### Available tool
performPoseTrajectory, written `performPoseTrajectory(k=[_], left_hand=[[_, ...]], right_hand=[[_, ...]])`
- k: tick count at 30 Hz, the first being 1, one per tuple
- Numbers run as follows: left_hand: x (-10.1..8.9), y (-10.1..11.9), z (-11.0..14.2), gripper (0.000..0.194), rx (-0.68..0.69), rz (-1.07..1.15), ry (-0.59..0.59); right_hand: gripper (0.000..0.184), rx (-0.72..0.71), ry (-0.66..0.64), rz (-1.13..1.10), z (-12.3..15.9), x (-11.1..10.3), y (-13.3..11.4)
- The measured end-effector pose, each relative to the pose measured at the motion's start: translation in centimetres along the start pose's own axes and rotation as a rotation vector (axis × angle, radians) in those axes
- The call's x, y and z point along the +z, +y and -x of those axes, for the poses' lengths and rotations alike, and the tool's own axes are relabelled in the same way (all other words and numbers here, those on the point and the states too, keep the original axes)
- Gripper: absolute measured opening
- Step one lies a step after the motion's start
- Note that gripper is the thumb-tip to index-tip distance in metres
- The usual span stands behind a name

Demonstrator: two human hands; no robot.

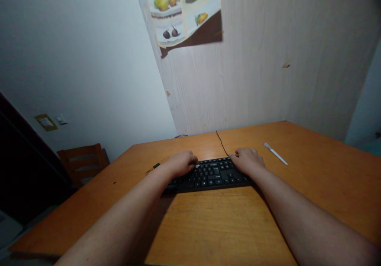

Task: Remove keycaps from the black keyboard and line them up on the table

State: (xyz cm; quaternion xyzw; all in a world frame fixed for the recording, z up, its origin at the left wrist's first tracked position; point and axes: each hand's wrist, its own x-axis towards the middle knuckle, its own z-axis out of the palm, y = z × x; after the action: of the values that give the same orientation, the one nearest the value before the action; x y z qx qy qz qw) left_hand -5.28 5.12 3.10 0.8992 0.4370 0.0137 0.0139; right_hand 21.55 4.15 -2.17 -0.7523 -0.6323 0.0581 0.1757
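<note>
A black keyboard [212,174] lies across the middle of an orange wooden table [312,178]. My left hand [181,162] rests on the keyboard's left end, its fingers curled down over the keys. My right hand [247,160] covers the right end, knuckles up and fingers bent onto the keys. Neither hand holds anything that I can see. A thin dark cable [222,142] runs from the keyboard's back edge toward the wall.
A white pen-like stick [275,153] lies on the table right of my right hand. A thin dark-tipped stick [156,165] lies left of my left hand. A wooden chair [81,162] stands at the far left. A fruit poster [186,12] hangs on the wood-panel wall.
</note>
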Motion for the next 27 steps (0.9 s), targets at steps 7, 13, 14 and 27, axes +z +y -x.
performPoseTrajectory(k=[7, 13, 14, 27], left_hand=[[-0.9, 0.3, -1.0, 0.023, -0.093, -0.087, -0.086], [-1.2, 0.2, -0.8, 0.021, -0.126, -0.079, -0.084], [-1.2, 0.2, -0.7, 0.021, -0.125, -0.075, -0.080], [-1.1, -3.7, 2.3, 0.018, -0.276, 0.087, -0.080]], right_hand=[[0.055, -0.006, 0.005, 0.025, 0.0, 0.0, 0.0], [0.054, -0.011, -0.004, 0.026, 0.1, -0.2, 0.0], [0.054, -0.013, -0.001, 0.027, 0.1, -0.2, 0.0], [0.056, -0.008, -0.008, 0.044, 0.0, -0.1, 0.0]])
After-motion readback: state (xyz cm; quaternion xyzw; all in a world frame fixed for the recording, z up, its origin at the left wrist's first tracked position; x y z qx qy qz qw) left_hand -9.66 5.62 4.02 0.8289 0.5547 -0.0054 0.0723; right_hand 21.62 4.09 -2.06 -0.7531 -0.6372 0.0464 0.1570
